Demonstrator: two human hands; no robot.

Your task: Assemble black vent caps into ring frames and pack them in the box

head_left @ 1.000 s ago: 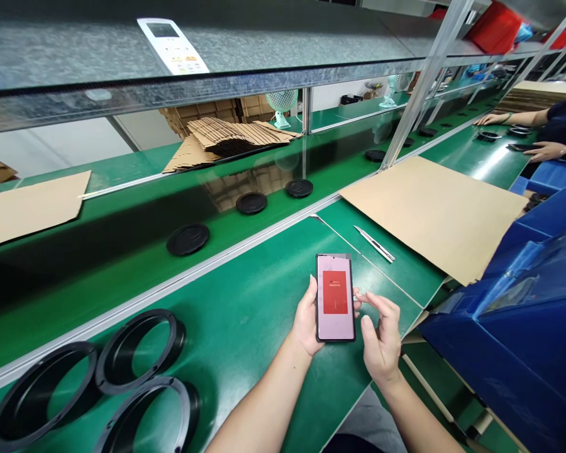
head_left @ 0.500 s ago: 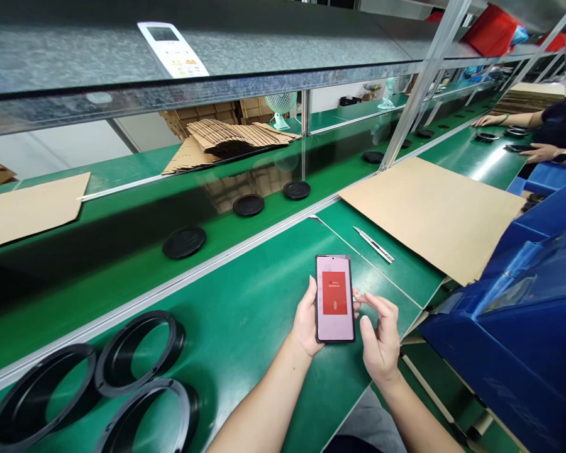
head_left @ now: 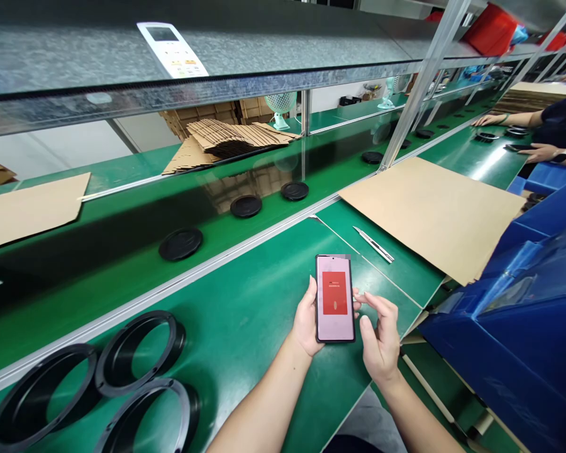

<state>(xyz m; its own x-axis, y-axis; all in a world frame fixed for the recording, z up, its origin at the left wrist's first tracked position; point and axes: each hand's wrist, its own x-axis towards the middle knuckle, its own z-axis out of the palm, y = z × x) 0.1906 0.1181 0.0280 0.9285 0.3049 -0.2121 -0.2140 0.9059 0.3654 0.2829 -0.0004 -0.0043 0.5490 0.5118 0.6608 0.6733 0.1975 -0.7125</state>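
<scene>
My left hand point(head_left: 305, 321) is wrapped round a smartphone point(head_left: 335, 327), its thumb along the left edge and fingertips showing at the right edge. The phone's lit screen is pink with a red panel in the middle. Close by the phone's right side is my right hand point(head_left: 381, 343), empty, with bent fingers and the thumb apart from the forefinger. Its forefinger tip comes near the phone's right edge; whether it touches cannot be made out. Beyond the phone, a box cutter point(head_left: 373, 244) lies on the green table point(head_left: 264, 302).
Three black rings point(head_left: 139, 352) stand at the lower left. Black discs point(head_left: 181, 244) lie on the green conveyor belt point(head_left: 122, 277). Cardboard sheets point(head_left: 434, 214) and a blue bin point(head_left: 509, 340) are at the right. A co-worker's arm point(head_left: 523, 119) shows beyond. A remote control point(head_left: 172, 50) lies on the shelf overhead.
The black discs on the belt have shifted slightly left. A white piece has come into view at the left edge of the belt. My hands and the phone have not visibly moved.
</scene>
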